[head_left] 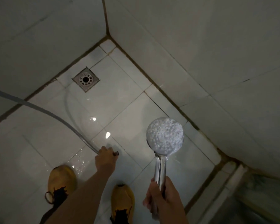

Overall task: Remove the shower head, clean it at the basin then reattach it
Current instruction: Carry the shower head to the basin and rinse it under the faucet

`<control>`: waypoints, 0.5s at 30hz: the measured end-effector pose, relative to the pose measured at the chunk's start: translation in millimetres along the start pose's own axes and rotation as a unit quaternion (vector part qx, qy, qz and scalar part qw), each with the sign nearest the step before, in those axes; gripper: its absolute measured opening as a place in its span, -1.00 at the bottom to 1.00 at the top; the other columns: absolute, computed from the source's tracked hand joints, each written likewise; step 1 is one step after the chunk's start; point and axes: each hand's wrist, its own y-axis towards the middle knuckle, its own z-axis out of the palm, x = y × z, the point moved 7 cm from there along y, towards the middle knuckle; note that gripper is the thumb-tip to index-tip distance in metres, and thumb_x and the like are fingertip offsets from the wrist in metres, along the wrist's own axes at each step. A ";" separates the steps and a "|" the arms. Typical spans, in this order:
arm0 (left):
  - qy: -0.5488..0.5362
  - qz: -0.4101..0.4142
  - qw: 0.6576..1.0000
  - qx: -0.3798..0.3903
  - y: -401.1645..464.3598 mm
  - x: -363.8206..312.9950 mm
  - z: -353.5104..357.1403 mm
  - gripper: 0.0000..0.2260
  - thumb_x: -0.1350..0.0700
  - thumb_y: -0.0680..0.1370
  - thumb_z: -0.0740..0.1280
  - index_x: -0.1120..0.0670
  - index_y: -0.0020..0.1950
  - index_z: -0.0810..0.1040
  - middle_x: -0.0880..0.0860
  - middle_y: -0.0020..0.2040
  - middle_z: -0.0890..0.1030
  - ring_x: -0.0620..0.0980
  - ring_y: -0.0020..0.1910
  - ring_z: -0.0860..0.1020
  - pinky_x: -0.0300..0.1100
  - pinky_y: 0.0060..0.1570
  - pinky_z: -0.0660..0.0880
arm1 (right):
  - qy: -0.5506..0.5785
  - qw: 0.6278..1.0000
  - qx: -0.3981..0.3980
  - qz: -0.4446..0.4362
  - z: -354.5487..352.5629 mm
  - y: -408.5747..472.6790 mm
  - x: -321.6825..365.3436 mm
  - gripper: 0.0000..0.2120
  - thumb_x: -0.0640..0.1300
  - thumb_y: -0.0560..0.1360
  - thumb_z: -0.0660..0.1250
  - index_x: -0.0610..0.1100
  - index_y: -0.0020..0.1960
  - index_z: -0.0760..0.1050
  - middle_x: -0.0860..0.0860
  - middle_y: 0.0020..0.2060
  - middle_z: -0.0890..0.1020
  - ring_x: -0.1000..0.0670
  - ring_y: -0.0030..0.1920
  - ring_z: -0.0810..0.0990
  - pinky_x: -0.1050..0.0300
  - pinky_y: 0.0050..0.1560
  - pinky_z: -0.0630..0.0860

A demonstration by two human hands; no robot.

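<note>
The chrome shower head (165, 136) is detached from its hose; its round face points up and is covered in white foam. My right hand (163, 196) grips its shiny handle at the lower right. My left hand (104, 158) reaches down towards the floor and grips the free end of the silver shower hose (55, 114), whose dark end fitting (116, 153) sticks out past my fingers. The hose runs off to the left edge of the view.
I stand in a tiled shower corner with white floor tiles and dark grout. A square metal floor drain (86, 79) lies near the corner. Water droplets glisten on the floor by my yellow shoes (61, 180). A raised kerb (233, 180) runs at the lower right.
</note>
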 end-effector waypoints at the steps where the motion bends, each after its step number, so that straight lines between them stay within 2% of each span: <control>1: 0.011 -0.007 1.000 -0.006 3.9 0.4 3.4 -0.63 -0.09 0.55 0.29 0.08 0.27 0.47 0.09 0.18 0.46 0.06 0.17 0.46 -0.09 0.11 0.47 | 0.002 1.000 0.001 0.002 -0.8 1.6 -0.9 -0.94 -0.20 0.59 0.25 -0.18 -0.04 0.45 -0.14 -0.47 0.60 -0.22 -0.42 0.56 0.11 -0.45 0.40; 5: 0.036 -0.033 0.999 -0.001 15.3 -2.4 16.6 -0.50 -0.08 0.55 0.29 0.11 0.42 0.31 0.10 0.27 0.43 0.07 0.26 0.43 -0.09 0.14 0.47 | 0.018 1.000 -0.002 0.000 -1.7 10.9 -2.5 -0.95 -0.24 0.57 0.27 -0.21 -0.06 0.45 -0.17 -0.48 0.58 -0.37 -0.39 0.55 0.12 -0.44 0.38; 9: -0.007 -0.051 0.998 0.040 18.4 -3.6 24.4 -0.50 0.03 0.57 0.25 0.16 0.46 0.23 0.14 0.32 0.38 0.11 0.33 0.37 -0.01 0.22 0.44 | 0.022 0.999 0.020 0.013 5.6 19.1 -5.1 -0.92 -0.19 0.59 0.25 -0.20 -0.02 0.44 -0.14 -0.46 0.60 -0.17 -0.44 0.51 0.11 -0.44 0.40; 11: -0.051 -0.055 0.996 0.042 9.5 -4.1 16.3 -0.55 0.06 0.56 0.24 0.16 0.43 0.30 0.15 0.32 0.39 0.13 0.33 0.37 0.02 0.22 0.42 | 0.030 0.999 0.025 0.027 10.5 18.7 -8.5 -0.89 -0.17 0.60 0.25 -0.22 -0.03 0.44 -0.12 -0.46 0.60 -0.14 -0.41 0.53 0.07 -0.38 0.43; 15: -0.222 -0.022 0.974 0.042 -23.4 -4.3 -14.8 -0.78 0.15 0.53 0.31 0.18 0.14 0.57 0.19 0.12 0.56 0.16 0.14 0.53 -0.07 0.09 0.45 | 0.029 0.998 0.033 0.040 23.3 3.1 -2.6 -0.81 -0.11 0.60 0.25 -0.23 -0.10 0.42 -0.09 -0.47 0.58 -0.11 -0.42 0.53 0.12 -0.36 0.42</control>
